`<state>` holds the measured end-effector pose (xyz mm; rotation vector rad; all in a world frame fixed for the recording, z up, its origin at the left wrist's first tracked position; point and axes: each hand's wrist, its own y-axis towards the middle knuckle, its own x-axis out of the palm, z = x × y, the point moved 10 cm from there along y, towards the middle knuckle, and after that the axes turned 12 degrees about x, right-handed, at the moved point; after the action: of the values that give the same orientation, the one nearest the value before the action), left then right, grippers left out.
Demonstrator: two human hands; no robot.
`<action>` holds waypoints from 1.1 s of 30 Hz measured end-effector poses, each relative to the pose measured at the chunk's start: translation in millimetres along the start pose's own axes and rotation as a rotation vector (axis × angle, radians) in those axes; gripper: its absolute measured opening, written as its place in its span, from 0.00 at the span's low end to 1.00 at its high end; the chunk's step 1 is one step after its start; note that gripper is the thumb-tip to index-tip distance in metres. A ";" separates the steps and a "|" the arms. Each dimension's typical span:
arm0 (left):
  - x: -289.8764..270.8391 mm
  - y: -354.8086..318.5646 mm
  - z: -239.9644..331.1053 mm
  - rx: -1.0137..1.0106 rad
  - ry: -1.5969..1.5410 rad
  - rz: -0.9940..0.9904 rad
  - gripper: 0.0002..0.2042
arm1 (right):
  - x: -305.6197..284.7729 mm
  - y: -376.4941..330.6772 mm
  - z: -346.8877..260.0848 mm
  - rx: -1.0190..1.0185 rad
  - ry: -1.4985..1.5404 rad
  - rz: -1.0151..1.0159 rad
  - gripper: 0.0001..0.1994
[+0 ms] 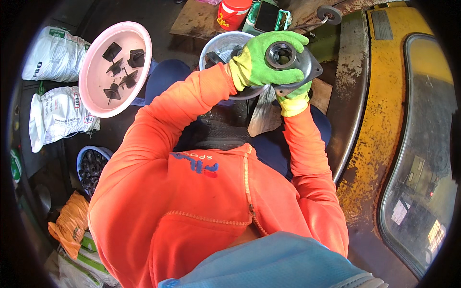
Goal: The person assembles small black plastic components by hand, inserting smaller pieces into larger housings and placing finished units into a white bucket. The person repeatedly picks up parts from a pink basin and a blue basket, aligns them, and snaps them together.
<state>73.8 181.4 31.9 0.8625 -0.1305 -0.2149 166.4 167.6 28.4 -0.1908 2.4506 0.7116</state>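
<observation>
Up at the front, I hold a dark metal flanged part (308,68) with a round collar and bolt holes at the plate's corners. My left hand (257,60), in a green and yellow glove, curls its fingers and thumb around the collar. Beneath the plate, my right hand (295,102) in a matching glove supports the part from below, most of its fingers hidden. Behind my left hand stands a pale mesh basket (222,41) with dark pieces in it.
A pink basin (92,98) at the left holds several dark plates with stems. White sacks (62,113) lie beyond it. A blue tub (80,154) contains black round parts. Ahead are a red bucket (234,12) and a phone (267,18). A rusty yellow machine body (372,144) walls the right.
</observation>
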 end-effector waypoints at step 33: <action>0.6 -7.9 3.3 -0.085 0.104 0.182 0.23 | 3.3 -3.6 21.9 0.161 0.204 0.089 0.12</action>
<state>72.7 173.8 28.0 0.7705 -0.1009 -0.0047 175.4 176.2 9.7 -0.0968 2.7116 0.5519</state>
